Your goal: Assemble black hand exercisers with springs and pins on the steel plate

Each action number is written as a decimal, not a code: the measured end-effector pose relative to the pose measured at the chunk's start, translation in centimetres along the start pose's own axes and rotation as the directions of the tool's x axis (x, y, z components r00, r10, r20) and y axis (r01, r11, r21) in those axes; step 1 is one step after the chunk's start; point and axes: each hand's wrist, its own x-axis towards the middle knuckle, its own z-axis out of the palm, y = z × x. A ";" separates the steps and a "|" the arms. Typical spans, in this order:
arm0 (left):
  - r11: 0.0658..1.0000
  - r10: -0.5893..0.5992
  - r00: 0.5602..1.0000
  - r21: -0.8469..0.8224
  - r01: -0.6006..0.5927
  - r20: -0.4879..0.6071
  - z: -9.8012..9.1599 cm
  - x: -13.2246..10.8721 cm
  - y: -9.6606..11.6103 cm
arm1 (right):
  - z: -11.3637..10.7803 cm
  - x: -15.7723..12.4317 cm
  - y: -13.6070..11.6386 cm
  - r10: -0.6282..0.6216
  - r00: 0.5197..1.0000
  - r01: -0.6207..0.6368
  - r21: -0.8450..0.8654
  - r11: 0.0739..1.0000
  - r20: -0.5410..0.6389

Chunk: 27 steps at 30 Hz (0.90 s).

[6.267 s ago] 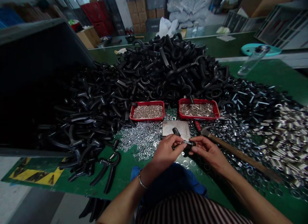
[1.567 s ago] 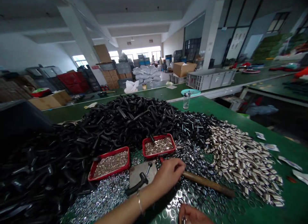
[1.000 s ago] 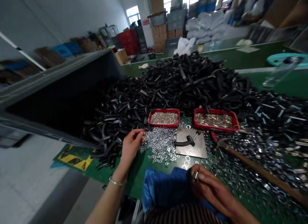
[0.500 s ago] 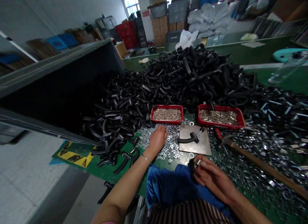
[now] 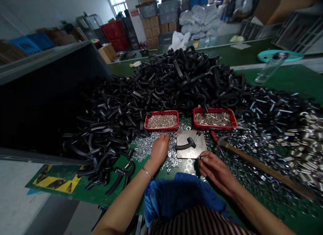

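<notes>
My left hand (image 5: pixel 160 149) is over a spread of small silvery nuts (image 5: pixel 143 145), its fingertips pinched together. Whatever may be between those fingertips is hidden. At the lower right corner of a flat metal plate (image 5: pixel 181 152), my right hand (image 5: pixel 215 169) grips a small silvery metal cylinder (image 5: pixel 201 157) between thumb and fingers. A black curved clamp part (image 5: pixel 185 146) with a screw through its end lies on the plate. Larger flat rings (image 5: pixel 188 167) lie just below the plate.
Two red trays, one of small metal pieces (image 5: pixel 162 121) and one of pins (image 5: pixel 213 119), stand behind the plate. A hammer (image 5: pixel 254 161) lies to the right. Black parts (image 5: pixel 174 76) are heaped behind, beside a tipped grey bin (image 5: pixel 50 65). Metal cylinders (image 5: pixel 308 144) lie far right.
The view has swung to the right. My right hand has moved up to the plate's corner with the metal cylinder. My left hand stays pinched over the nuts.
</notes>
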 end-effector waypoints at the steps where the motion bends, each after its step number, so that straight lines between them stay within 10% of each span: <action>1: 1.000 0.002 1.000 0.025 -0.003 0.006 -0.1 -0.1 0.1 | -0.3 0.2 0.0 -0.021 1.000 0.021 -0.031 0.999 -0.007; 8: 0.993 0.053 0.998 0.104 -0.052 -0.015 -0.8 -0.5 0.4 | -2.1 1.0 0.0 -0.068 0.986 0.058 -0.068 0.996 -0.152; 15: 0.938 -0.142 0.960 -0.343 0.052 -0.242 -1.5 -0.3 -0.8 | -2.3 1.6 0.3 -0.075 0.985 0.057 -0.115 0.992 -0.154; 20: 0.404 -0.033 0.999 -0.914 0.045 0.034 -1.4 -1.7 3.7 | -1.5 2.2 -0.3 -0.073 0.993 0.055 -0.191 0.980 -0.090; 23: 0.063 0.126 0.978 -0.985 0.159 0.166 -0.8 -2.5 6.5 | -0.8 2.2 -1.0 -0.057 0.998 0.048 -0.217 0.975 -0.034; 27: -0.123 0.115 0.944 -0.939 0.321 0.308 0.0 -2.6 7.6 | -0.5 1.7 -1.5 -0.036 0.999 0.037 -0.245 0.969 0.010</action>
